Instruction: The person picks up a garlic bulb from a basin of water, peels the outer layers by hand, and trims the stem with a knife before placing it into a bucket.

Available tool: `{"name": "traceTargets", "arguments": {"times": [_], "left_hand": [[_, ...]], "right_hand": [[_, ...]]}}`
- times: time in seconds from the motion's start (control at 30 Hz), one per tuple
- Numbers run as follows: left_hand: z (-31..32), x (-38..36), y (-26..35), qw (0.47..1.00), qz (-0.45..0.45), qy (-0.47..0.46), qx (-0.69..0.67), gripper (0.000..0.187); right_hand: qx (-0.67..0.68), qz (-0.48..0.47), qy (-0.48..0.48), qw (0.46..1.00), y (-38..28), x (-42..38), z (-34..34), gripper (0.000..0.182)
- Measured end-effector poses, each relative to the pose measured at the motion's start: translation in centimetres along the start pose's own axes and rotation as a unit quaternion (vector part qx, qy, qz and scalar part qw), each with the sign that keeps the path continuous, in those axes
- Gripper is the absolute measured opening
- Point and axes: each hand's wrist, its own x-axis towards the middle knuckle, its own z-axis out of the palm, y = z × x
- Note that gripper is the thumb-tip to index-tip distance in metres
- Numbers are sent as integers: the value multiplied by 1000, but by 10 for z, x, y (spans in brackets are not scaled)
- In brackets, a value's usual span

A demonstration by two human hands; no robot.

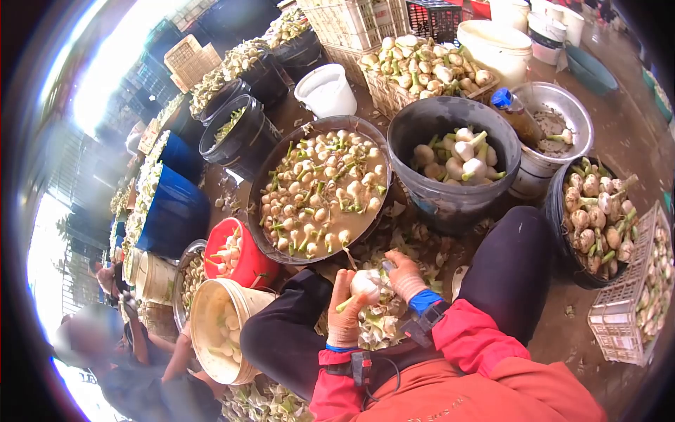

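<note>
Left hand (343,313): fingers were closed around a garlic bulb (365,285), on the near side of the wide basin (255,211). Right hand (406,277): fingers were curled around a small grey tool (388,266). Black bucket (447,205) stood right of the basin.

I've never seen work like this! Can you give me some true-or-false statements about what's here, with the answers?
1. The left hand holds a white bulb. True.
2. The red bucket is empty. False: the red bucket has pale bulbs in it.
3. The wide round tub holds many bulbs in brownish water. True.
4. The bottle has a red cap. False: the bottle has a blue cap.
5. A blue cuff shows at the right hand's wrist. True.
</note>
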Motion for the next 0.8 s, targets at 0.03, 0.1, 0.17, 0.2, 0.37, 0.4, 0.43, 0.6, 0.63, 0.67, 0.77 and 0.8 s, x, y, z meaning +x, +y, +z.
{"name": "traceTargets", "arguments": {"times": [0.03, 0.1, 0.17, 0.2, 0.37, 0.4, 0.43, 0.6, 0.63, 0.67, 0.77, 0.8], "left_hand": [[-3, 0, 2, 1000, 5, 9, -5, 69], [-4, 0, 4, 1000, 10, 23, -8, 64], [-12, 2, -2, 1000, -4, 26, 8, 62], [-15, 2, -4, 999, -18, 29, 24, 61], [-10, 0, 2, 998, -51, 30, -19, 60], [-8, 0, 4, 992, -33, 13, -118, 58], [-6, 2, 6, 977, -16, -4, -214, 56], [11, 8, 23, 946, 47, -30, -321, 45], [9, 11, 24, 939, 12, 45, -340, 40], [7, 12, 24, 926, -24, 119, -357, 34], [-21, 44, -2, 923, -85, 144, -346, 34], [-21, 59, -3, 927, -122, 149, -321, 34]], "right_hand": [[0, 0, -1, 1000, 15, 10, 11, 30], [662, 199, -191, 697, 46, 34, 36, 32], [499, 85, -205, 837, -4, -3, 6, 33], [308, -33, -207, 928, -27, -19, -5, 34], [163, -83, -147, 972, -37, -23, -11, 29], [158, -45, -113, 980, -25, -16, -4, 29], [155, -7, -78, 985, -10, -7, 4, 29], [95, 61, -98, 989, 10, -1, 5, 29], [37, 14, -146, 988, 4, -5, 4, 31], [37, 15, -146, 988, 0, -10, 2, 31], [-138, 11, -321, 937, -15, -22, 1, 41], [-130, -29, -345, 929, -2, -21, 11, 41]]}}
